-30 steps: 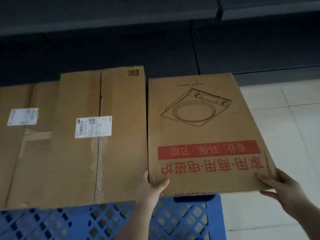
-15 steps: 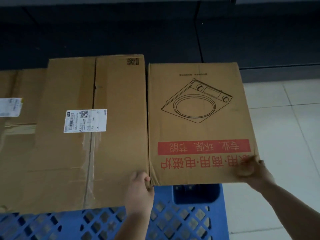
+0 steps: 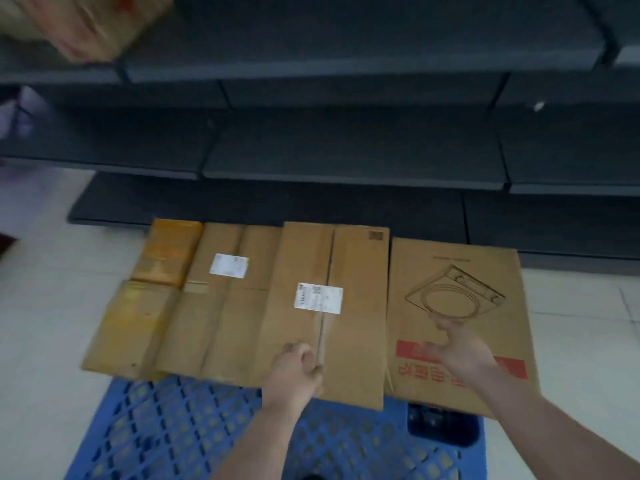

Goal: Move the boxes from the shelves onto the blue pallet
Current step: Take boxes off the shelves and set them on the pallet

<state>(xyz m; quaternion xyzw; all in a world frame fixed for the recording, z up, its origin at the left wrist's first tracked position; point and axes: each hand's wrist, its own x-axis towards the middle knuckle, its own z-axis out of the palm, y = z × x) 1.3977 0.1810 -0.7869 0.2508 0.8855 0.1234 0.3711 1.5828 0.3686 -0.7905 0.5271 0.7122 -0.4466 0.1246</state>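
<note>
Both hands have let go of the printed box since half a second ago, when they gripped its near corners, and the view has pulled back to take in the whole row. That box, with a line drawing of a cooker and red lettering, now lies flat at the right end of the blue pallet, its right edge reaching past the pallet over the tiled floor.

The right hand hovers over the box's red band with fingers spread and straight, holding nothing; whether they touch the cardboard cannot be told. The left hand is above the near edge of the neighbouring labelled box, fingers loosely curled and grasping nothing.

Just left of that lies another box with a white label, and beyond it two smaller yellowish boxes, all side by side along the pallet's far half.

Behind the row stand dark grey shelves. A blurred brown box sits on an upper shelf at the far left
</note>
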